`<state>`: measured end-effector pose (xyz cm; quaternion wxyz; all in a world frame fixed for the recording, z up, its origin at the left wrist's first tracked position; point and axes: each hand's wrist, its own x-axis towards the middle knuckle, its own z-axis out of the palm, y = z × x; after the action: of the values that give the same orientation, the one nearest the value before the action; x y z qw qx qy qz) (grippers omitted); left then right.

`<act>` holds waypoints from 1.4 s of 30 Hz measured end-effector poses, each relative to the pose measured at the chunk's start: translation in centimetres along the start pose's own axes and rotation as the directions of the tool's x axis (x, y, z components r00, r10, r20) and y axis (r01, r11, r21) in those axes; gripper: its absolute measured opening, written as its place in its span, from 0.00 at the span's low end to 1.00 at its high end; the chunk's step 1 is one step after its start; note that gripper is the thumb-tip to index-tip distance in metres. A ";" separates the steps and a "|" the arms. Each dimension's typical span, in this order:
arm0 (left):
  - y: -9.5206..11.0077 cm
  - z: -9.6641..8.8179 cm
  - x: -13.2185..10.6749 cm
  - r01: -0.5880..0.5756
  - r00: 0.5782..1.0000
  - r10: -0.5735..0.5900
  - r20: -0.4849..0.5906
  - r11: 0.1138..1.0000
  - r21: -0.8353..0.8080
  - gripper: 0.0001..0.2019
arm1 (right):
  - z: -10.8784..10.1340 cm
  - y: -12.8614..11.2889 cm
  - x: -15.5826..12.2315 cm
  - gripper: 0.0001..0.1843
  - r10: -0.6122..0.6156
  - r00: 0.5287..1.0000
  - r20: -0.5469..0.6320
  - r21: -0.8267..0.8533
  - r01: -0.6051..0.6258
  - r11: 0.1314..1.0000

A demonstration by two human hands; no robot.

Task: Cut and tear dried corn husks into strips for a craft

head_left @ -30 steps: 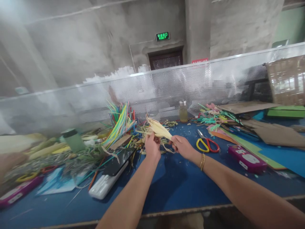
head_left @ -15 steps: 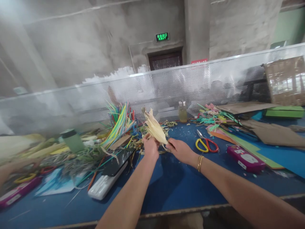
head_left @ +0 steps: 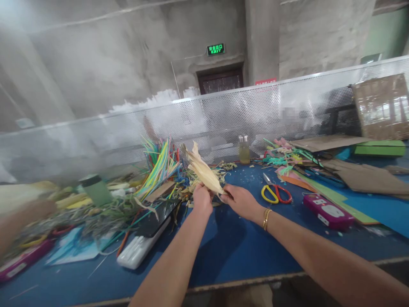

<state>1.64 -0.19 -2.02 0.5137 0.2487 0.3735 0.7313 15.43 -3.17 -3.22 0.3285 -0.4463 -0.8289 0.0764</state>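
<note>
A pale dried corn husk (head_left: 202,169) is held up over the blue table (head_left: 230,251), its frayed tip pointing up and to the left. My left hand (head_left: 202,199) grips its lower part from the left, fingers closed. My right hand (head_left: 240,200), with a gold bracelet on the wrist, pinches the husk's bottom end from the right. Scraps of husk lie on the table just behind my hands.
Yellow and red scissors (head_left: 275,192) lie right of my hands, a pink box (head_left: 327,210) further right. Coloured straws (head_left: 161,164), a green jar (head_left: 96,188), a white case (head_left: 138,250) and plant litter fill the left. A small bottle (head_left: 243,150) stands before the perforated metal screen (head_left: 287,111). Cardboard sheets (head_left: 364,179) lie at right.
The husk has swung from pointing right of upright to leaning up and left, and both hands have drawn closer together at its base.
</note>
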 end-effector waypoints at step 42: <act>0.6 -0.5 0.7 -0.171 0.985 0.172 0.000 0.982 0.076 0.13 | 0.0 0.9 0.1 0.15 0.162 0.971 0.175 -0.270 -0.111 0.956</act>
<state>0.67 0.21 -1.92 0.4377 0.2966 0.3799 0.7590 16.02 -2.53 -3.51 0.1786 -0.5322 -0.8269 0.0338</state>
